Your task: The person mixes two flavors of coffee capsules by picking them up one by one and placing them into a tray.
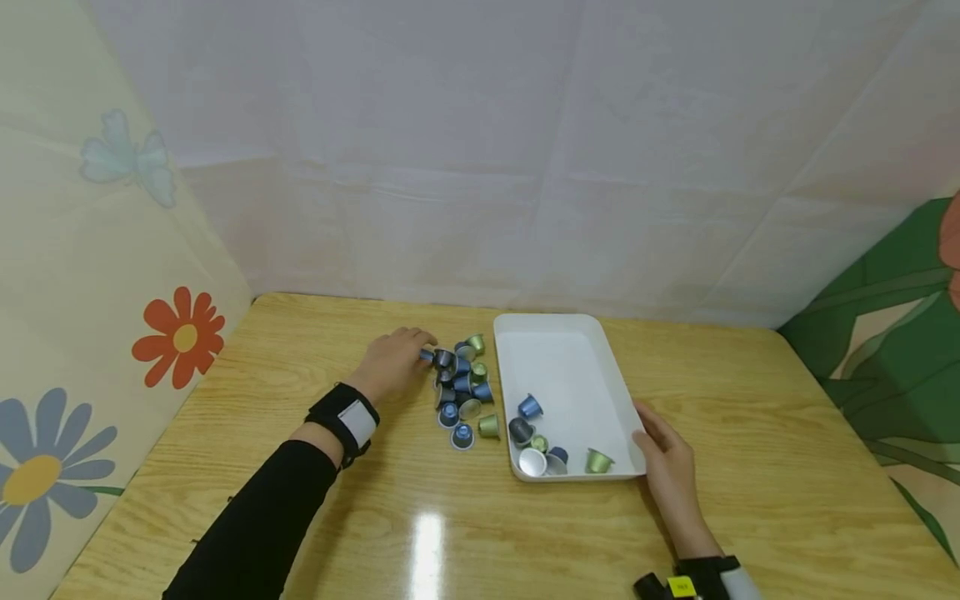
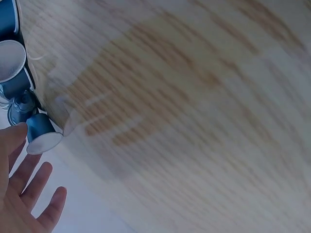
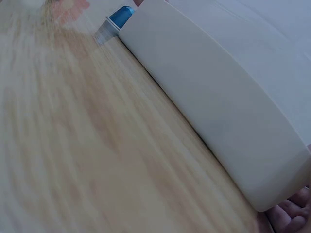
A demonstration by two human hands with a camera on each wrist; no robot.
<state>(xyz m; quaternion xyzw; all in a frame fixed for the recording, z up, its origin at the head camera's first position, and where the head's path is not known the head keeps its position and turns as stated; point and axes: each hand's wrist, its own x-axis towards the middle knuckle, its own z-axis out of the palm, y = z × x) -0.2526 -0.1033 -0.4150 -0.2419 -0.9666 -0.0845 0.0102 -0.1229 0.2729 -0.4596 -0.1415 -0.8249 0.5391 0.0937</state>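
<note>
At the left edge of a pile of coffee capsules (image 1: pixel 462 385), my left hand (image 1: pixel 393 360) reaches in with its fingers spread. Its thumb and fingertips are right at a blue coffee capsule (image 2: pixel 41 133) whose pale lid faces the fingers. The pile mixes blue, dark and green capsules, some upright and others on their sides. My right hand (image 1: pixel 667 458) grips the near right corner of a white tray (image 1: pixel 555 350), thumb at the rim and fingers around the outside. Several capsules (image 1: pixel 530 407) lie inside the tray, mostly toward its near left corner.
The wooden table (image 1: pixel 750 417) meets a pale cloth backdrop (image 1: pixel 480 167) at the back. Flower-printed cloth (image 1: pixel 180 337) borders the left side, with a green printed one (image 1: pixel 885 375) on the right. Light reflects off the table's front.
</note>
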